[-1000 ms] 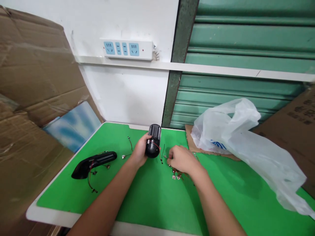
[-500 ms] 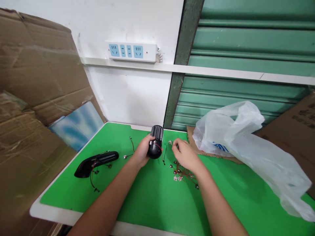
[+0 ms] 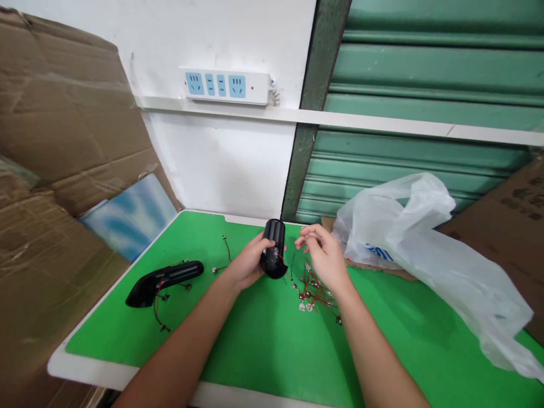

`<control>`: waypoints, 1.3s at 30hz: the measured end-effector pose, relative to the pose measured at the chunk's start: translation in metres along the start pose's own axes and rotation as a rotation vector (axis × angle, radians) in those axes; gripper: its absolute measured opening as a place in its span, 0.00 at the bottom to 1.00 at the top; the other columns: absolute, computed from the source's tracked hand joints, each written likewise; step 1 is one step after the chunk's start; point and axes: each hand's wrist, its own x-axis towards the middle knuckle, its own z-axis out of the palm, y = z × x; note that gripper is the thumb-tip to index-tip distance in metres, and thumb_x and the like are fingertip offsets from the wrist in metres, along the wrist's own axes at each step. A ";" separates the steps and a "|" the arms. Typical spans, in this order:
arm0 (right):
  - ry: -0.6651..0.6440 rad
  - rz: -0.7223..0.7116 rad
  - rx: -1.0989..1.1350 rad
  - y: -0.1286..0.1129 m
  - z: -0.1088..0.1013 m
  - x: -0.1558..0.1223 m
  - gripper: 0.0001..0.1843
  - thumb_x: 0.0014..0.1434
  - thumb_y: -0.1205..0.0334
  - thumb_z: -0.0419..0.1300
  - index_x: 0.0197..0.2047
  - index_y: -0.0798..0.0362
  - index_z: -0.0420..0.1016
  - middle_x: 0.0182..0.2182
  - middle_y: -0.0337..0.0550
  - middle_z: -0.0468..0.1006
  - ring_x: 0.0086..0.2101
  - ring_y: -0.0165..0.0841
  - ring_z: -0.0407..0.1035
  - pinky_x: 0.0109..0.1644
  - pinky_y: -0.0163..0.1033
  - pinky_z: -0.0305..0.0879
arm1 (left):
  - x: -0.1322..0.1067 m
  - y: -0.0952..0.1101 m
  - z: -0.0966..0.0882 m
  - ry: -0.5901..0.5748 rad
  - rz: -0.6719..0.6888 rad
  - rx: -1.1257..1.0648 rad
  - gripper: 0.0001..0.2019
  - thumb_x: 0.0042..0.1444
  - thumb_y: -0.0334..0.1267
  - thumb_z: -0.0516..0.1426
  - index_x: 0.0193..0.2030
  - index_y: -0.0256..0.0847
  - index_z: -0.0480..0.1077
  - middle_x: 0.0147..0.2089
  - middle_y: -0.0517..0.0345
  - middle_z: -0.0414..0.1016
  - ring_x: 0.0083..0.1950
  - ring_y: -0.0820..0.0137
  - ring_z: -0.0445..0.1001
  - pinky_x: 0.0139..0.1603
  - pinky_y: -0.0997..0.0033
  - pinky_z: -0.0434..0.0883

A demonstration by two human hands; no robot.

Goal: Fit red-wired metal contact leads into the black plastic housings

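My left hand (image 3: 249,262) is wrapped round a black cylindrical housing (image 3: 274,255) with a red wire on it, held just above the green mat (image 3: 263,334). My right hand (image 3: 323,254) hovers right beside the housing, fingers bent in a loose pinch near its top; what they hold is too small to make out. Under that hand lies a tangle of small metal contacts on red and black wires (image 3: 312,292).
A second black curved housing (image 3: 164,279) with loose wires lies at the mat's left. A crumpled white plastic bag (image 3: 425,238) covers the right side. Cardboard sheets (image 3: 55,141) lean on the left; a power strip (image 3: 225,86) is on the wall.
My right hand has risen from the pile of wired contacts and moved up beside the housing. My left hand has tilted the housing slightly toward it.
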 end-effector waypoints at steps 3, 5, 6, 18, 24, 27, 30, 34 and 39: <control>0.012 0.014 0.211 -0.005 0.002 0.001 0.09 0.63 0.54 0.59 0.42 0.51 0.72 0.37 0.46 0.84 0.39 0.38 0.79 0.38 0.40 0.71 | -0.002 0.000 0.001 -0.032 0.000 -0.014 0.19 0.57 0.33 0.59 0.56 0.37 0.66 0.41 0.49 0.79 0.32 0.69 0.77 0.36 0.69 0.75; -0.015 0.049 0.334 -0.010 0.004 0.001 0.13 0.58 0.53 0.66 0.41 0.51 0.73 0.37 0.47 0.85 0.40 0.39 0.80 0.37 0.39 0.73 | -0.003 0.000 0.003 -0.043 0.005 -0.029 0.22 0.58 0.33 0.59 0.60 0.37 0.65 0.43 0.47 0.79 0.36 0.67 0.78 0.39 0.67 0.75; -0.031 0.072 0.382 -0.012 0.004 0.001 0.15 0.56 0.52 0.68 0.41 0.51 0.73 0.37 0.47 0.85 0.39 0.39 0.80 0.37 0.39 0.73 | -0.003 -0.001 0.003 -0.047 0.009 -0.034 0.23 0.58 0.33 0.60 0.61 0.37 0.64 0.45 0.46 0.79 0.37 0.67 0.78 0.40 0.67 0.76; 0.003 0.091 0.316 -0.004 0.005 0.002 0.13 0.54 0.51 0.71 0.37 0.50 0.86 0.42 0.46 0.83 0.29 0.31 0.72 0.24 0.34 0.66 | -0.004 -0.002 0.008 -0.073 -0.047 -0.057 0.25 0.58 0.33 0.60 0.63 0.39 0.66 0.45 0.46 0.80 0.39 0.64 0.79 0.40 0.66 0.75; 0.023 0.078 0.175 -0.009 0.012 -0.001 0.14 0.53 0.51 0.71 0.37 0.52 0.86 0.36 0.46 0.84 0.26 0.32 0.73 0.25 0.37 0.69 | -0.002 -0.003 0.010 -0.093 -0.052 -0.084 0.23 0.57 0.30 0.59 0.60 0.37 0.69 0.46 0.47 0.80 0.38 0.67 0.78 0.39 0.68 0.75; 0.022 0.068 0.128 -0.010 0.013 -0.002 0.13 0.54 0.51 0.70 0.37 0.52 0.85 0.35 0.46 0.85 0.26 0.34 0.74 0.28 0.38 0.71 | -0.002 -0.004 0.009 -0.096 -0.046 -0.090 0.22 0.56 0.29 0.60 0.59 0.37 0.70 0.45 0.48 0.80 0.37 0.67 0.77 0.38 0.69 0.75; 0.021 0.021 0.103 -0.010 0.013 -0.002 0.11 0.56 0.53 0.69 0.36 0.52 0.85 0.37 0.46 0.85 0.30 0.34 0.75 0.32 0.39 0.73 | -0.002 -0.004 0.008 -0.105 -0.043 -0.092 0.20 0.55 0.29 0.60 0.56 0.38 0.72 0.42 0.51 0.79 0.36 0.68 0.77 0.37 0.70 0.74; 0.001 -0.014 0.085 -0.008 0.013 -0.003 0.10 0.57 0.54 0.68 0.36 0.51 0.85 0.39 0.46 0.85 0.31 0.34 0.75 0.34 0.39 0.73 | -0.002 -0.005 0.007 -0.101 -0.042 -0.088 0.20 0.55 0.29 0.60 0.56 0.38 0.72 0.42 0.50 0.80 0.36 0.68 0.77 0.37 0.71 0.74; 0.001 -0.044 -0.008 -0.008 0.014 -0.005 0.09 0.59 0.55 0.67 0.37 0.51 0.85 0.39 0.46 0.85 0.32 0.34 0.75 0.35 0.39 0.71 | 0.000 -0.006 0.006 -0.111 -0.049 -0.087 0.23 0.55 0.30 0.60 0.60 0.39 0.71 0.44 0.49 0.80 0.34 0.69 0.77 0.37 0.71 0.74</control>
